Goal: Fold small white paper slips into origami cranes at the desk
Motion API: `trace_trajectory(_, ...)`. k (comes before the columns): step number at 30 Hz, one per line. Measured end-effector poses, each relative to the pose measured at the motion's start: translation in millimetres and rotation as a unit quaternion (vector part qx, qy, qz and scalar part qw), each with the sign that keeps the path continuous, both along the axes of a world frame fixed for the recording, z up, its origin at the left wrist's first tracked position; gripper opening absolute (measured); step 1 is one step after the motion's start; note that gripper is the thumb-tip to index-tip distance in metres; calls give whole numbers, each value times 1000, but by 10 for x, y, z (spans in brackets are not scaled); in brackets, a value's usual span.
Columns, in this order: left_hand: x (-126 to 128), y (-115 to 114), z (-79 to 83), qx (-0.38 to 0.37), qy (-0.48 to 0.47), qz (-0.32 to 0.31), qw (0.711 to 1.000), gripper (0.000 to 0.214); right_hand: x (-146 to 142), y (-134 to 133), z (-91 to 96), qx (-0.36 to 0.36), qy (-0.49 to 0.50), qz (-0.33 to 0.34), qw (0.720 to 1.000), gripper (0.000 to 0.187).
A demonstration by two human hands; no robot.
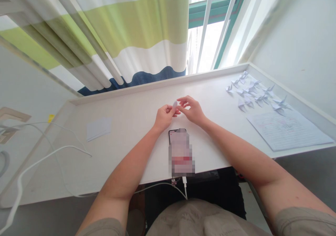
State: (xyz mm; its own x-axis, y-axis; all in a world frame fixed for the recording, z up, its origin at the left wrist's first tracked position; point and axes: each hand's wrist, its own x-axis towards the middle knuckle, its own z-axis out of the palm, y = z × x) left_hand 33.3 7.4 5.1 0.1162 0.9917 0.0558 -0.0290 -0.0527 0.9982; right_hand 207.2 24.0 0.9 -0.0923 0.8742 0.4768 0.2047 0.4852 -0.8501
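Paper [175, 104], small, white and folded, is up between the two hands, just over the middle of the table [131, 119]. The left hand [164, 118] has thumb and fingers clamped on it, its tip pointing up and away. The right hand [193, 111] is bent in from the other side, thumb and forefinger spread a little, their tips at the fold; whether they grip it, I cannot tell. Nearer the body, between the forearms, lies a phone [181, 150], its screen blurred, with a white cable [184, 182] at its lower end. Off to the left are some blank slips [99, 128]. To the right, well apart from the hands, folded cranes [280, 105] stand in a cluster, and just nearer lies a written sheet [288, 130]. Beyond the table hangs a striped curtain [147, 22], beside a green-framed window [202, 14].
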Motion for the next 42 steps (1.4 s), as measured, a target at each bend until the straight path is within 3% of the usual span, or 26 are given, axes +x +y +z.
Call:
trace_trajectory(8, -6, -1, -2, 20, 0, -4, 1000, 46, 0, -35, 52, 66, -68, -3, 996, 16)
trace_trajectory(14, 13, -4, -11, 6, 3, -20, 1000, 49, 7, 3, 2, 89, -92, -31, 991, 22)
trace_trajectory(24, 16, -16, 13, -7, -20, -16, 1000, 53, 3, -11, 15, 204, -209, -75, 954, 16)
trace_trajectory(30, 16, 18, -16, -5, -26, 1, 1000, 52, -40, -72, 56, 199, -227, -29, 953, 20)
trace_trajectory(37, 0, 3, 33, -1, -38, -2, 999, 44, -35, -14, 13, 147, -164, -39, 975, 16)
trace_trajectory(42, -11, -6, 41, -12, -44, -14, 999, 43, 18, -16, 39, 164, -194, -17, 967, 17)
